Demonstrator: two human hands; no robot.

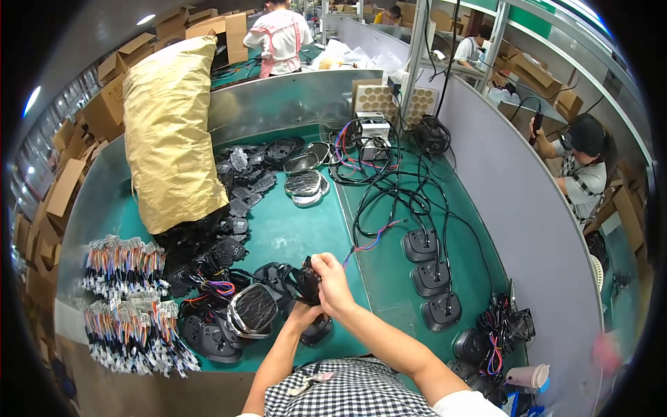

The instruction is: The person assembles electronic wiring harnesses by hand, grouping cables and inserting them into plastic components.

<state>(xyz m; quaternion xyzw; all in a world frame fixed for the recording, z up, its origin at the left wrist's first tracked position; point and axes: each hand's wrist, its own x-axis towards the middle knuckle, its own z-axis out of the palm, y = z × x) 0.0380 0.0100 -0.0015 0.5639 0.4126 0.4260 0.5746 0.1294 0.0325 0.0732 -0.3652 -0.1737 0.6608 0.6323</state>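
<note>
Both my hands meet near the front middle of the green bench. My left hand (304,317) grips a black plastic part (306,279) from below, its fingers partly hidden. Above it, my right hand (332,281) is closed on the upper end of the same part, thumb pointing up. The exact kind of the part is hard to make out. Close to my left hand lie black housings (212,340) and one chrome-rimmed oval piece (252,311) with a dark, shiny face. Another dark housing (317,332) sits beneath my hands.
At left are bundles of coloured wire connectors (125,267), a yellow sack (170,132) and heaped black parts (243,187). Chrome-rimmed pieces (306,184) lie farther back. Cables run from a metal device (373,132) to black corded pads (441,311). A cup (529,376) stands right; co-workers (278,38) work beyond.
</note>
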